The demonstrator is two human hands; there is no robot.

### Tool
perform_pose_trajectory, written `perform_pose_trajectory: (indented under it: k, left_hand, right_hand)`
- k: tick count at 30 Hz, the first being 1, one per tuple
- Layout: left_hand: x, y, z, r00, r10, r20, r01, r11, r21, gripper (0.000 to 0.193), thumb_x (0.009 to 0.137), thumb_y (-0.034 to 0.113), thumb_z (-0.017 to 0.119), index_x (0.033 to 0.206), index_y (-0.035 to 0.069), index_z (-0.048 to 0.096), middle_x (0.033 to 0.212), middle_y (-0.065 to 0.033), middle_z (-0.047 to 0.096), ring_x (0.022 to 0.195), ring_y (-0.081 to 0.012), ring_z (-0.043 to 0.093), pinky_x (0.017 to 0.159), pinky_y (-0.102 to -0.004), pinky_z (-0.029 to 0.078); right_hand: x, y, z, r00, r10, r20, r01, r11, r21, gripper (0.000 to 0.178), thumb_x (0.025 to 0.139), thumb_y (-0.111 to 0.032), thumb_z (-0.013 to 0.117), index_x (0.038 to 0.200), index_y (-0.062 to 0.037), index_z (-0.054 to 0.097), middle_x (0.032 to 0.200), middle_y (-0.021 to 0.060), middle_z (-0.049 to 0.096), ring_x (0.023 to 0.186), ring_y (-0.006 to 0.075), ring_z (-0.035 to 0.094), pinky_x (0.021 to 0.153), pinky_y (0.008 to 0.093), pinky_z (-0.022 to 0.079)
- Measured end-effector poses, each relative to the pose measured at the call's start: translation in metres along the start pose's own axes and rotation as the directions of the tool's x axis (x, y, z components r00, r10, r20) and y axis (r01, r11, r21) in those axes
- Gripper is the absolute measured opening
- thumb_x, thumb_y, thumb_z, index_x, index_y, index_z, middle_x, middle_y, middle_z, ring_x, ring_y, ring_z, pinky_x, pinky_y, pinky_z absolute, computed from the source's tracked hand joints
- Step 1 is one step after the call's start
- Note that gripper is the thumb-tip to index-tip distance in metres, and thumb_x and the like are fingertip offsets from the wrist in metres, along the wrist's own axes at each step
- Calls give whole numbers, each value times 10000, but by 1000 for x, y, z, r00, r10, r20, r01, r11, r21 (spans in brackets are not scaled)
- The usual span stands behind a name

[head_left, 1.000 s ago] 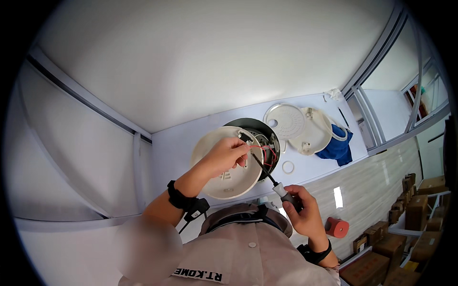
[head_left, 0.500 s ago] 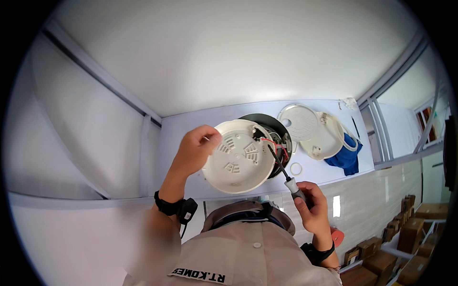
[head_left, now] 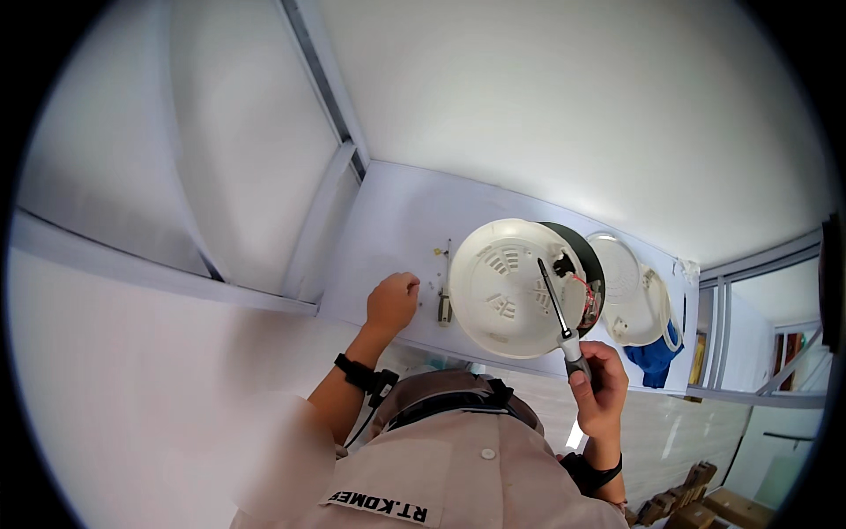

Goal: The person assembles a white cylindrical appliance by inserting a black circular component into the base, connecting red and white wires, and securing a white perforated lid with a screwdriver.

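Note:
My right hand (head_left: 602,377) is closed round the grey handle of a screwdriver (head_left: 555,304), whose shaft points up across a white round plastic base (head_left: 480,300) with vent slots. The base leans over a dark round housing (head_left: 592,247); red wires (head_left: 583,289) show between them at the right. To the left of the base, my left hand (head_left: 394,301) is low over the table with its fingers curled together; what they hold, if anything, is hidden. Beside it lie small screws (head_left: 432,284) and a second screwdriver (head_left: 444,307) with a grey handle.
At the right of the white table (head_left: 397,198) lie a round pale disc (head_left: 612,264), a white lid-like part (head_left: 636,322) and a blue cloth (head_left: 654,360). A wall panel (head_left: 564,115) rises along the back edge. Cardboard boxes (head_left: 692,516) stand low at the far right.
My left hand has left the rim of the white base and moved left to the screws. My head view has swung left, bringing the second screwdriver into sight. The right hand still holds its screwdriver.

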State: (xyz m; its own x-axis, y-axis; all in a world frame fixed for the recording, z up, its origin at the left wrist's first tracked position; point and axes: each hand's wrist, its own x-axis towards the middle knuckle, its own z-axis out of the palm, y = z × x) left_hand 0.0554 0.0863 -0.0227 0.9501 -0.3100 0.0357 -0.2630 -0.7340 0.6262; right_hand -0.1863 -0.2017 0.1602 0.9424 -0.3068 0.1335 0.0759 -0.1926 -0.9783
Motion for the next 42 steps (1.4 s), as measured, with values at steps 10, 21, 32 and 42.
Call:
perform_pose_trajectory:
  k: [10,21,32,42]
  left_hand:
    - [14,0,13,1000,15,12,-15,999,28,105,954,151,691,1025,97,747,1026,-100,705,936,-338,695,802,-453,567]
    - [21,14,15,988,143,51,-148,978,143,91,926,163,734,997,154,790,1053,-55,649,1010,-287,677,819,-439,585]
    - [36,57,-41,970,-144,-195,24,856,-516,52,941,77,741,964,31,747,901,-67,745,653,-142,597,621,-290,500]
    - [-3,166,-96,989,28,143,121,389,-913,144,987,9,694,1110,-32,755,950,-128,773,640,-75,556,554,-231,418]
  right_hand:
    - [5,-6,6,1000,4,3,-4,1000,-11,347,992,-115,737,1284,27,615,1040,36,620,868,113,561,786,261,461]
    - [-8,-5,-7,999,26,-43,-27,999,-18,342,993,-89,733,1297,14,615,1033,29,628,879,110,576,813,261,478]
    - [-9,-5,-12,998,32,-52,-34,999,-26,340,969,-37,742,1291,-5,638,1016,36,655,895,116,607,811,265,496]
    - [-7,-8,-11,1000,31,-2,-31,999,-26,329,942,-6,744,1263,-18,674,999,46,677,874,118,608,796,266,499]
